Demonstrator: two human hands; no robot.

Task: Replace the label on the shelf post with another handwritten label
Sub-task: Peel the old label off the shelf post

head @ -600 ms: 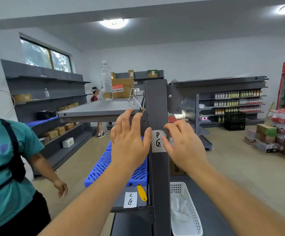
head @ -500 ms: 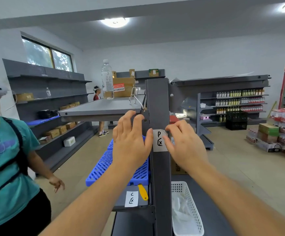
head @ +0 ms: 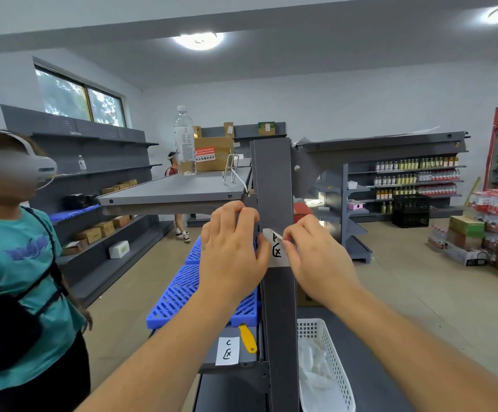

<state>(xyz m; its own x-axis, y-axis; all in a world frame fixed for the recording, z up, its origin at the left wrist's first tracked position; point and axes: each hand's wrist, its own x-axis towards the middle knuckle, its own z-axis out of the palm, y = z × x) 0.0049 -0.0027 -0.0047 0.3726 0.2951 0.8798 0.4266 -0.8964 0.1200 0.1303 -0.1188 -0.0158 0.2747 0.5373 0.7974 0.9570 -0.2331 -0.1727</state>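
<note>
Two hands are working at the grey shelf post (head: 274, 185) in front of me. My right hand (head: 316, 257) is pinching the upper right edge of the white label (head: 277, 251) between thumb and fingertips, the other fingers curled loosely, and the label's top is curling away from the post while its lower part is lying flat against the metal. My left hand (head: 233, 251) is resting against the post's left side, fingers bent at the top near the shelf board (head: 176, 191), thumb touching the label's left edge; it is gripping nothing that I can see. Black handwriting is showing on the label. Lower down, on the left side of the post, a second handwritten label (head: 227, 351) is lying on a grey shelf, just beside a yellow tool (head: 247, 337) and below a blue plastic pallet (head: 182, 292). A white basket (head: 334, 361) is sitting to the right of the post. A water bottle (head: 184, 141) is standing upright on the shelf board. Someone in a teal shirt (head: 18, 263) is standing at my left.
</note>
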